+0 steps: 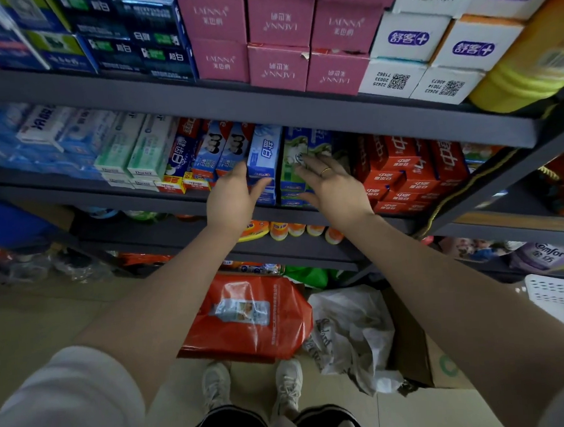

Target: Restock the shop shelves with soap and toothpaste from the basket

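On the middle shelf (180, 199), a dark grey metal board, we find the toothpaste row already well filled: pale green cartons at the left, red-and-blue ones beside them, then the light blue toothpaste box (265, 155) and the green-and-white toothpaste box (296, 164) in the centre, with a block of red toothpaste cartons (403, 169) to the right. We judge the restocking to be well along on this row, with the present step being the squaring-up of the central boxes. What remains we cannot measure. The white perforated plastic basket (560, 298) shows only a corner at the right edge, and its contents are hidden. Pink cardboard boxes (279, 32) fill the shelf above; whether they hold soap we cannot tell.

Our left hand (231, 196) is spread and fairly flat, the thumb lying along the lower front of the light blue box and the fingers against its left side; it presses rather than grips. Our right hand (328, 184), with a gold ring on one finger, is likewise spread, its fingertips resting on the green-and-white box. Neither hand carries anything.

Below, a glossy red plastic bag (247, 317) and a crumpled white plastic bag (353, 327) lie on the floor by our feet.
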Demonstrator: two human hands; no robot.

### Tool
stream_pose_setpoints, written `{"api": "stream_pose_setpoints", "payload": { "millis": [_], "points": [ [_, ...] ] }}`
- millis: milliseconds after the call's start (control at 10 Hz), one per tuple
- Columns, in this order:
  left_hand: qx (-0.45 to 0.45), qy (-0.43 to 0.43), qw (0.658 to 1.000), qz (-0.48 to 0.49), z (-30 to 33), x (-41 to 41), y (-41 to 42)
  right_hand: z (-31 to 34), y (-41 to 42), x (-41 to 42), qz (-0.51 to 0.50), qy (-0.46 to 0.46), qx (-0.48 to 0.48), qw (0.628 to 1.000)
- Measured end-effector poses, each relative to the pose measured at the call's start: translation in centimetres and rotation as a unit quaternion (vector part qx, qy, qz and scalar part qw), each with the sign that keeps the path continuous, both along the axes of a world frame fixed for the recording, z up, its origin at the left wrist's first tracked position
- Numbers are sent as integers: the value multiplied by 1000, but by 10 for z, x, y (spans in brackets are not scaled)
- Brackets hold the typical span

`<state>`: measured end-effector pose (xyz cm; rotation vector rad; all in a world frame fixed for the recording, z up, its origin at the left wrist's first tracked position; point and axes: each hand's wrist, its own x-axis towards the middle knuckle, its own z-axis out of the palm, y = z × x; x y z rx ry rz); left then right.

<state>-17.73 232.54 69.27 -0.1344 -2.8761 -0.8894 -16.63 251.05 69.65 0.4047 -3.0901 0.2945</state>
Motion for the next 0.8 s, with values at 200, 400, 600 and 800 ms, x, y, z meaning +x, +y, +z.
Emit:
{"api": "stream_pose_setpoints", "payload": {
  "millis": [200, 400, 600, 800],
  "points": [
    [12, -2, 1000, 17, 2, 11, -5, 3, 1, -5, 15, 55, -22, 998],
    [13, 67, 997, 28, 10, 37, -6, 0, 4, 8, 5, 62, -30, 998],
    [-108, -21, 985, -131, 33, 59, -8, 24, 37, 71, -119, 66, -60, 989],
    [-227, 12, 947, -225, 60, 98, -12, 48, 30, 159, -183, 84, 3, 980]
  ]
}}
